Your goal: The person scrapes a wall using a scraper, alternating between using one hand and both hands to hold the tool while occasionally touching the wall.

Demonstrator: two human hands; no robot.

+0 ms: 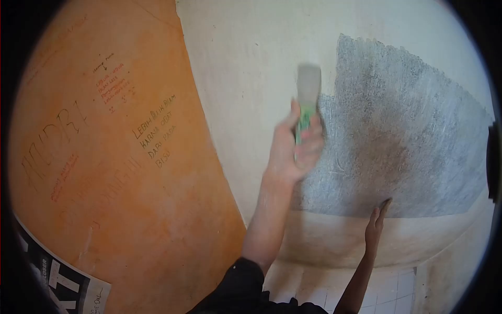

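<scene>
My left hand (297, 144) is wrapped around the green handle of a putty knife (309, 86), its wide blade pointing up. Hand and blade are smeared by motion and overlap the pale wall (261, 78) just left of a rough grey patch (413, 104). Lower and to the right, my right hand (378, 219) has its fingers stretched upward at the bottom edge of that patch, with no tool showing in it. Dark shading covers the middle of the grey patch.
On the left stands an orange wall (172, 220) with handwriting in black and red. A black-and-white poster (65, 285) is at the lower left. White tiles (392, 293) show low down, and a dark object (492, 162) sits at the right edge.
</scene>
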